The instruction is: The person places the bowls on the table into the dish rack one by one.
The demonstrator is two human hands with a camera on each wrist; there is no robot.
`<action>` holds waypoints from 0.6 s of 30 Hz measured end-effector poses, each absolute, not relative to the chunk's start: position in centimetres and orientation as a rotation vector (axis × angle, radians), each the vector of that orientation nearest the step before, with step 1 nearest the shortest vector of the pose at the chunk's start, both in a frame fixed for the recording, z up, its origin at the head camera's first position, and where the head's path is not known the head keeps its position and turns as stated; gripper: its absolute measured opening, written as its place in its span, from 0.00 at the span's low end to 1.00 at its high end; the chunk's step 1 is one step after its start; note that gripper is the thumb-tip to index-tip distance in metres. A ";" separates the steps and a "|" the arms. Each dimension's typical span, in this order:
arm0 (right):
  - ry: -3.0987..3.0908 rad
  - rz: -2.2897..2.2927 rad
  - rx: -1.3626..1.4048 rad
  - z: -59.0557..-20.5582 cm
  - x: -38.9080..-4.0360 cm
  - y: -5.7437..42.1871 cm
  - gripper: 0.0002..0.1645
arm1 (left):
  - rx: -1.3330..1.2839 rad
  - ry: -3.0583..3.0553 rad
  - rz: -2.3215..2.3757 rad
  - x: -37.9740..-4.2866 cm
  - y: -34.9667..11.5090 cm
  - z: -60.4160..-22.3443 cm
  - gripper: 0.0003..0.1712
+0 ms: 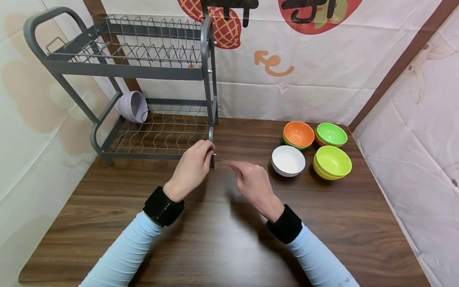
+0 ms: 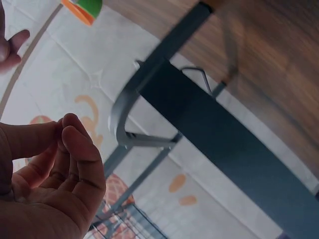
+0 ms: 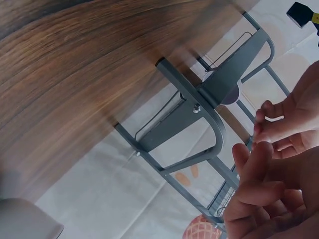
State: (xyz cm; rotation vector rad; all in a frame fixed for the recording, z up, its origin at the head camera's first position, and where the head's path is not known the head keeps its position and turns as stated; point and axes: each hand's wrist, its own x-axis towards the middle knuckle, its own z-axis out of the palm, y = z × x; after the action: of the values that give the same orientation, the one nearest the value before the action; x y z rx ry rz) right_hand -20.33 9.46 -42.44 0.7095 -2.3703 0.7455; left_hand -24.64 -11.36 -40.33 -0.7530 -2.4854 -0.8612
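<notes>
My left hand (image 1: 191,165) is held in front of the right end of the dish rack (image 1: 125,71), near its lower front corner. Thumb and fingertips meet in the left wrist view, with the other fingers curled. To its right is my right hand (image 1: 255,184), fingers bent and its fingertips pointing at the left hand. The right wrist view shows both hands close together, the rack behind them. I cannot tell whether anything thin is pinched between the fingertips. Nearest the right hand, a white bowl (image 1: 288,160) with a dark rim stands upright on the table.
A pale lilac bowl (image 1: 132,107) sits tilted on its side at the left of the rack's lower tier. Behind and beside the white bowl stand stacked orange (image 1: 299,133), green (image 1: 331,134) and yellow-green bowls (image 1: 333,161). Fabric walls (image 1: 247,99) border the wooden table (image 1: 222,239).
</notes>
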 end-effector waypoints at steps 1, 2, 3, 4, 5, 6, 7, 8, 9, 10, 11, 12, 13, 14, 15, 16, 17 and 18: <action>-2.361 0.747 0.712 -42.4 -20.2 9.6 0.07 | -0.764 -2.482 -0.868 -24.6 -11.1 -40.5 0.03; -2.355 0.746 0.714 -42.4 -20.2 9.7 0.07 | -0.777 -2.480 -0.875 -24.6 -10.8 -40.6 0.03; -2.351 0.747 0.716 -42.3 -20.2 9.8 0.06 | -0.793 -2.478 -0.880 -24.6 -10.5 -40.7 0.03; -2.348 0.748 0.718 -42.3 -20.2 9.9 0.07 | -0.810 -2.474 -0.886 -24.6 -10.2 -40.8 0.03; -2.347 0.747 0.719 -42.2 -20.3 10.0 0.07 | -0.825 -2.473 -0.888 -24.6 -9.9 -40.9 0.03; -2.348 0.742 0.720 -42.2 -20.3 10.1 0.07 | -0.836 -2.471 -0.887 -24.6 -9.6 -40.9 0.03; -2.347 0.738 0.718 -42.1 -20.4 10.3 0.07 | -0.845 -2.472 -0.884 -24.6 -9.3 -40.9 0.03; -2.346 0.734 0.713 -42.1 -20.5 10.4 0.07 | -0.850 -2.472 -0.876 -24.6 -9.0 -41.0 0.03; -2.342 0.734 0.705 -42.1 -20.5 10.6 0.07 | -0.858 -2.471 -0.866 -24.6 -8.7 -40.9 0.03; -2.340 0.734 0.699 -42.1 -20.6 10.7 0.07 | -0.862 -2.476 -0.859 -24.5 -8.4 -40.9 0.03; -2.338 0.733 0.692 -42.1 -20.7 10.9 0.07 | -0.863 -2.482 -0.847 -24.5 -8.1 -40.9 0.04; -2.339 0.733 0.684 -42.2 -20.7 11.2 0.07 | -0.867 -2.487 -0.839 -24.4 -7.8 -40.9 0.05; -2.339 0.736 0.675 -42.3 -20.8 11.4 0.07 | -0.873 -2.493 -0.831 -24.3 -7.5 -40.8 0.06; -2.344 0.737 0.664 -42.4 -20.9 11.6 0.07 | -0.879 -2.498 -0.826 -24.3 -7.1 -40.8 0.07; -2.352 0.734 0.652 -42.5 -21.0 11.9 0.07 | -0.887 -2.505 -0.822 -24.3 -6.8 -40.7 0.08; -2.367 0.729 0.636 -42.5 -21.1 12.1 0.07 | -0.893 -2.512 -0.820 -24.3 -6.4 -40.7 0.08; -2.384 0.717 0.614 -42.6 -21.1 12.4 0.07 | -0.903 -2.515 -0.814 -24.4 -6.0 -40.7 0.09; -2.403 0.705 0.587 -42.7 -21.1 12.8 0.08 | -0.912 -2.519 -0.807 -24.5 -5.6 -40.7 0.10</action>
State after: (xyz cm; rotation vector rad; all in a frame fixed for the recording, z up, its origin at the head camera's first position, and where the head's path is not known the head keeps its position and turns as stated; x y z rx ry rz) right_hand -21.13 12.77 -42.69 0.5867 -2.4027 0.7046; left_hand -24.50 -5.59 -40.71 -0.9122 -2.5193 -0.8069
